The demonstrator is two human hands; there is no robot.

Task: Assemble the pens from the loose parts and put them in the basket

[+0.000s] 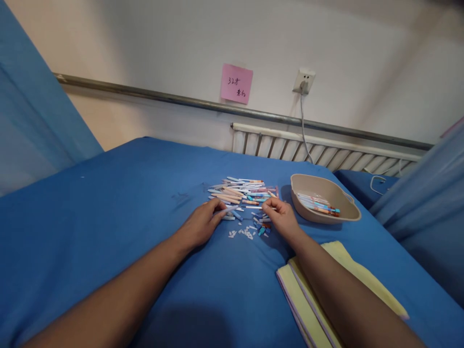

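Pinched between the thumb and fingers of my left hand [203,223] is a pale pen barrel [231,209], its narrow end pointing right. My right hand [281,217] is closed on a thin white pen refill [253,207], whose dark tip points left toward that barrel; the two are apart. Just beyond both hands lies a pile of loose pen parts [228,191]: peach and bluish barrels, white refills and patterned tubes. Nearer me are small white pieces [248,233] and blue, teal and orange-brown caps [261,228] beside my right hand.
A beige plastic basket [295,182] with several pens [317,204] inside stands to the right. Under my right forearm lies a folded yellow towel [300,295]. Blue cloth [145,193] covers the table. A radiator [268,145] and a plugged-in socket [303,81] are at the wall.
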